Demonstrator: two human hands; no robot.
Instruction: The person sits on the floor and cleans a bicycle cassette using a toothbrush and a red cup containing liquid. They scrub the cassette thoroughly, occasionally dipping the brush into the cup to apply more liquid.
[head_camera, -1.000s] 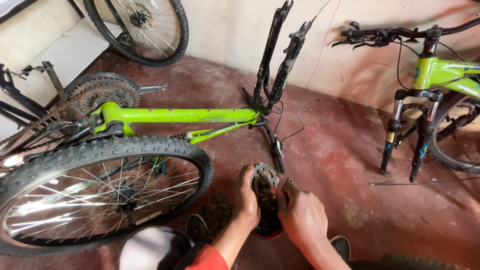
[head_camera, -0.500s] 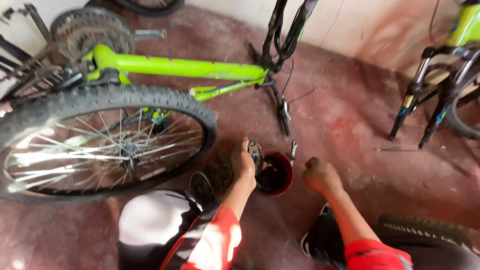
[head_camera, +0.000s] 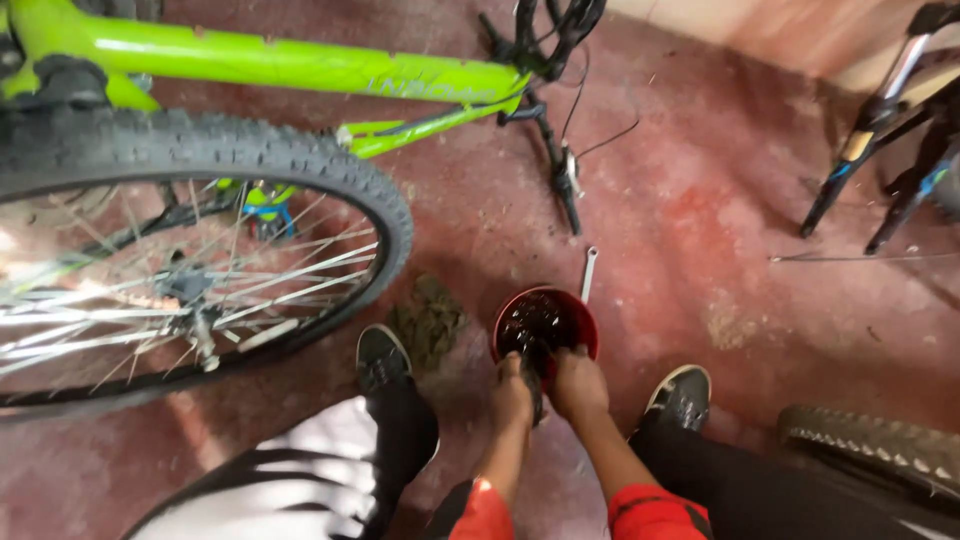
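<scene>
My left hand and my right hand are pressed together at the near rim of a small red bowl that holds dark liquid. Between them they grip a dark greasy bike part, partly hidden by the fingers and held over the bowl's near edge. Both hands are smeared with grime. A small silver wrench lies on the red floor just beyond the bowl.
A spoked bike wheel and a bright green bike frame lie to the left. A dirty clump sits left of the bowl, with my shoes on either side. A loose tyre lies at the lower right, and fork legs stand at the upper right.
My right hand, apart from the bowl half a second ago, has come back beside my left. Both now hold the part low at the bowl. The view has tilted down and closer.
</scene>
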